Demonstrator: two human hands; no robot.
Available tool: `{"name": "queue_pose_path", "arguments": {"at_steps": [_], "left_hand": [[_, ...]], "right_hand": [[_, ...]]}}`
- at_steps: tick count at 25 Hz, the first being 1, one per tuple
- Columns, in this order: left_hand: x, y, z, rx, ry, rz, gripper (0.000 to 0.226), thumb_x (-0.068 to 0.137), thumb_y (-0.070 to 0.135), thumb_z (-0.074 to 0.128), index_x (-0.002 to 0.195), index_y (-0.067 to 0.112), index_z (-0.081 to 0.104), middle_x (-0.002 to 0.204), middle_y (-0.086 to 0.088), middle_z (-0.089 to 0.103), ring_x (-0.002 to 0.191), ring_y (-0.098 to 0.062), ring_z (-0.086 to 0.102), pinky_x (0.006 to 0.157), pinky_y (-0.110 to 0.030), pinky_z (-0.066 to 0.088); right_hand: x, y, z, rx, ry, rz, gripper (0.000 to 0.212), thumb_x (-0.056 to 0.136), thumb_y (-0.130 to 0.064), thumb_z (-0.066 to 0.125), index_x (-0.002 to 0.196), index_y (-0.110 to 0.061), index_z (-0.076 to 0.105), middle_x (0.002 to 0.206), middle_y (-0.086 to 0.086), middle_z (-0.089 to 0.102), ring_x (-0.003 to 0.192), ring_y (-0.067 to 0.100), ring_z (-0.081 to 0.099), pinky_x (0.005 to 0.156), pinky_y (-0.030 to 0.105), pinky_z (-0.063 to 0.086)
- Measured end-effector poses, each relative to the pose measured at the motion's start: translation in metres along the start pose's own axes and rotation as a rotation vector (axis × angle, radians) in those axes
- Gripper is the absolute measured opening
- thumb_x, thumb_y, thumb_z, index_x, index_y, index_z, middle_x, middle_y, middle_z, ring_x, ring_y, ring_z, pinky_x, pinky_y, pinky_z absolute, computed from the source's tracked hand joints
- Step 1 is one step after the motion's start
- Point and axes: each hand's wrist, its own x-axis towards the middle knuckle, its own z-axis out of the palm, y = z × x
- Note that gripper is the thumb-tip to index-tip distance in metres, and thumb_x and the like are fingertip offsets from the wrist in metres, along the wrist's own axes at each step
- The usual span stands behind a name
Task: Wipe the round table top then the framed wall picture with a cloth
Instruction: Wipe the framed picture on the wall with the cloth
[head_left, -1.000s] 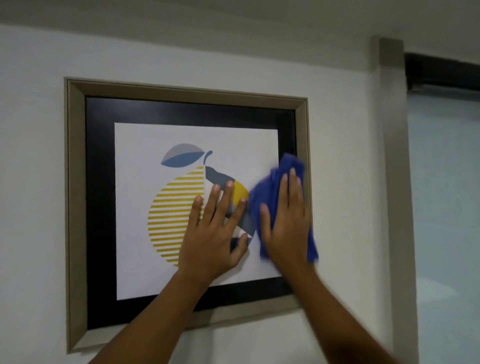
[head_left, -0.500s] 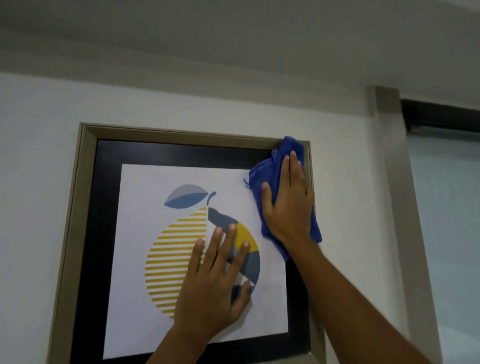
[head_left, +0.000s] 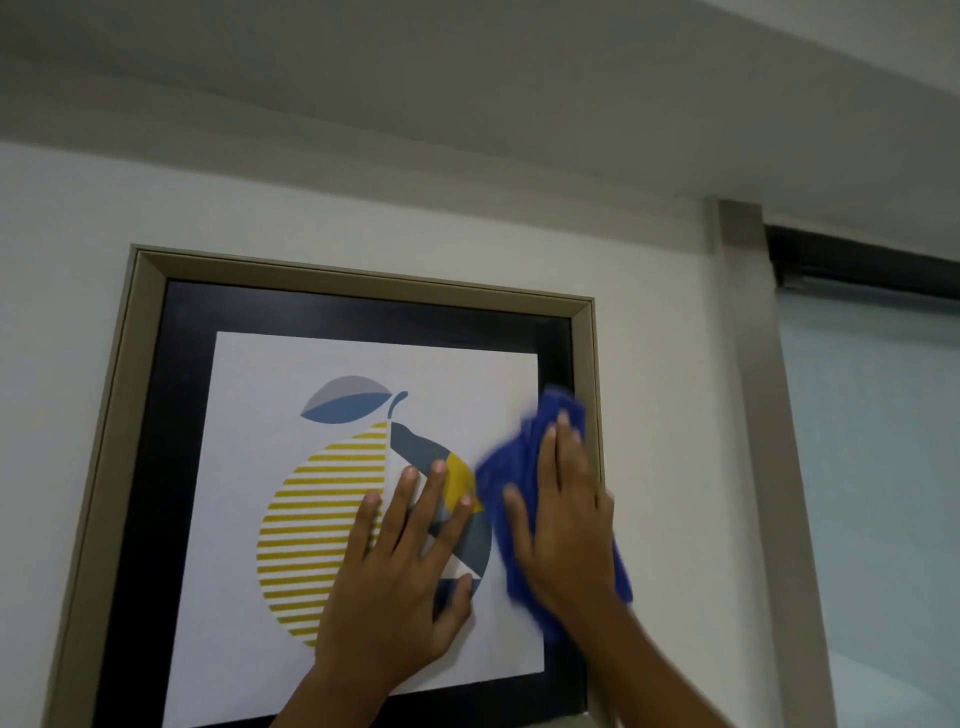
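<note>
A white wall (head_left: 363, 208) fills the view under a pale ceiling (head_left: 519, 78); to the right of both hands runs a grey-beige upright trim (head_left: 753, 415), and beyond it a pale pane (head_left: 878, 467) under a dark rail (head_left: 857, 265).

The framed picture (head_left: 358, 283) hangs on the wall, with a taupe frame, a black mount and a white print of a striped yellow fruit with a blue-grey leaf. Both hands lie against its glass. The left hand (head_left: 400, 577) is spread flat, fingers splayed, palm pressed on the lower middle of the print over the fruit; it holds nothing. The right hand (head_left: 563, 525), just beside it on the right, is also laid open and flat, pressing the blue cloth (head_left: 506, 483) against the picture's right side. The cloth spreads out from under the palm above the fingertips, to the left of the hand and below its heel, reaching the frame's right inner edge. It is blurred.

Half a second earlier the right hand and cloth were up at the frame's top right corner; they have since come down the right side to about the level of the left hand, which has kept its place on the print.
</note>
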Motion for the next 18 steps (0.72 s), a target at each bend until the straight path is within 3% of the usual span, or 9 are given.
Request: {"name": "queue_pose_path", "arguments": {"at_steps": [3,5,8,11,15,18], "left_hand": [[0.0,0.0,0.002,-0.004,-0.016,0.005,0.08,0.088,0.062,0.048,0.155,0.024,0.03,0.166,-0.012,0.019,0.153,-0.035,0.014,0.12,-0.056,0.014],[0.0,-0.002,0.007,-0.017,0.009,0.002,0.08,0.088,0.062,0.047,0.156,0.024,0.028,0.167,-0.011,0.015,0.153,-0.035,0.012,0.121,-0.056,0.011],[-0.002,0.001,0.006,-0.021,0.007,0.013,0.081,0.089,0.059,0.046,0.157,0.023,0.024,0.168,-0.011,0.011,0.153,-0.034,0.01,0.122,-0.055,0.008],[-0.005,0.007,-0.003,-0.028,-0.017,-0.012,0.08,0.09,0.056,0.045,0.157,0.02,0.022,0.168,-0.014,0.009,0.154,-0.035,0.008,0.121,-0.057,0.009],[-0.02,0.041,-0.009,-0.126,-0.116,-0.023,0.076,0.097,0.062,0.029,0.158,0.019,0.018,0.167,-0.018,0.01,0.154,-0.036,0.005,0.12,-0.063,0.01],[-0.043,0.094,0.001,-0.257,-0.203,0.088,0.077,0.098,0.062,0.028,0.159,0.018,0.012,0.168,-0.016,0.007,0.154,-0.033,0.004,0.121,-0.061,0.01]], "right_hand": [[0.095,-0.024,-0.018,-0.012,0.046,0.011,0.074,0.099,-0.05,0.04,0.156,-0.013,0.013,0.164,0.005,0.014,0.148,0.024,0.02,0.118,0.042,0.021],[0.104,-0.026,-0.017,-0.017,0.08,-0.034,0.074,0.1,-0.049,0.039,0.157,-0.012,0.011,0.166,0.003,0.008,0.15,0.024,0.015,0.119,0.041,0.021],[0.041,-0.016,-0.007,0.053,0.071,0.016,0.073,0.1,-0.05,0.036,0.157,-0.014,0.009,0.166,0.002,0.008,0.15,0.022,0.017,0.119,0.04,0.024],[-0.054,-0.001,-0.003,-0.04,-0.06,0.015,0.069,0.101,-0.046,0.037,0.157,-0.011,0.014,0.165,0.008,0.012,0.15,0.024,0.019,0.116,0.037,0.029],[-0.122,0.023,-0.031,-0.218,-0.291,-0.124,0.078,0.082,-0.029,0.077,0.145,-0.001,0.041,0.155,0.016,0.034,0.141,0.031,0.038,0.101,0.04,0.05],[-0.152,0.043,-0.059,-0.242,-0.396,-0.149,0.09,0.075,-0.022,0.084,0.148,-0.001,0.036,0.156,0.014,0.034,0.143,0.028,0.035,0.104,0.04,0.047]]}}
